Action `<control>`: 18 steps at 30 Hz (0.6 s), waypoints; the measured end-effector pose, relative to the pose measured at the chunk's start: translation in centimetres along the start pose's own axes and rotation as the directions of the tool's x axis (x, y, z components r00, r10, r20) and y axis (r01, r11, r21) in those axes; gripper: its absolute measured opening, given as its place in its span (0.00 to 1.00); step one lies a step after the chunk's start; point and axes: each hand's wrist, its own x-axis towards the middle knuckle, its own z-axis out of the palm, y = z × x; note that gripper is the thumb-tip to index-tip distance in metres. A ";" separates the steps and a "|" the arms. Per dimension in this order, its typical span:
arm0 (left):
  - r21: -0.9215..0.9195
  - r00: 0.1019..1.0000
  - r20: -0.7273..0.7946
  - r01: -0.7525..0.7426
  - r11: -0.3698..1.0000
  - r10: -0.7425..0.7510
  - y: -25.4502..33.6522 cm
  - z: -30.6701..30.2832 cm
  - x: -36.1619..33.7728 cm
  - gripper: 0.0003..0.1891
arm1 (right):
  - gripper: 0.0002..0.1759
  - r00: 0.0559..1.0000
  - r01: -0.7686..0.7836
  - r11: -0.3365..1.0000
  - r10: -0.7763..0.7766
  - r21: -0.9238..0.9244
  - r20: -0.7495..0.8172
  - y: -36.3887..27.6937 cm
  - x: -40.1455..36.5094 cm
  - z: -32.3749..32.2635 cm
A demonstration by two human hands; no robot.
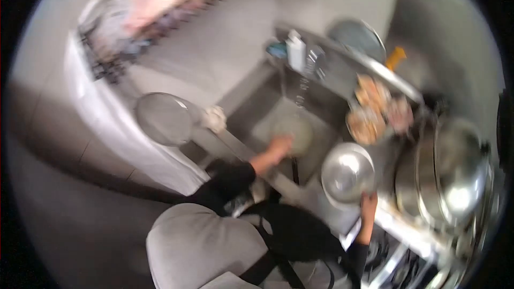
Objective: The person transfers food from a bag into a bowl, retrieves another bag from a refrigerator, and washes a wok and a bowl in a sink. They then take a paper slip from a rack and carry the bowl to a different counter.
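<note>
My left hand [278, 148] reaches down into the metal sink [326, 152], right at the edge of a round pale shape [295, 130] inside it. Motion smears its fingers, so I cannot tell whether they grip that shape. On the counter to the right of the sink, a shiny metal bowl [347, 170] has its rim in my right hand [369, 201], with the fingers closed at its near edge.
Behind the sink are a faucet [315, 63] and a white bottle [295, 52]. Food in clear bags [366, 124] lies right, before a large steel pot [455, 168]. A round lid-like disc [165, 119] sits left of the sink.
</note>
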 end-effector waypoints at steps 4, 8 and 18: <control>0.007 0.977 -0.068 -0.204 0.979 0.204 -0.1 -4.0 0.9 0.19 | 0.35 0.974 -0.213 0.973 0.204 -0.088 -0.100 -0.8 -0.7 -1.0; -0.363 0.992 -0.052 0.086 0.928 -0.112 -1.4 -8.2 3.3 0.19 | 0.29 0.958 -0.088 0.991 0.058 -0.097 -0.279 2.3 -1.4 -2.1; -0.742 0.980 0.167 0.051 0.669 0.111 10.0 -6.3 19.1 0.28 | 0.30 0.915 -0.229 0.931 0.106 -0.284 -0.389 -4.5 -2.0 -0.2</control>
